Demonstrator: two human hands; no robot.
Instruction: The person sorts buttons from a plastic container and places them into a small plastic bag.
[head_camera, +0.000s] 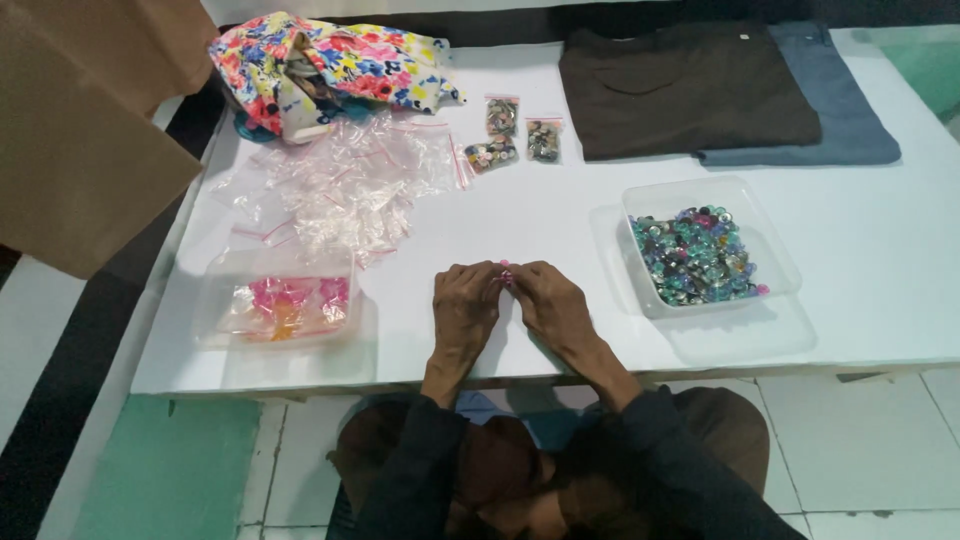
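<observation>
Dark sleeves (600, 470) frame the bottom of the view as a seated person works at a low white table (560, 215). Both hands meet at the table's near edge, fingers curled almost closed: the left hand (465, 305) and right hand (550, 305) pinch a small pink item (505, 268) between their fingertips; what kind of item cannot be told. Right of the hands sits a clear tray of mixed glassy beads (695, 255). Left of them, another clear tray (278, 300) holds small bags with pink and orange contents. Beyond the hands lie a heap of empty clear zip bags (340, 185), three filled small bags (515, 130), a floral cloth (330, 65), and a folded dark brown shirt (690, 90) atop a folded blue-grey garment (845, 100).
</observation>
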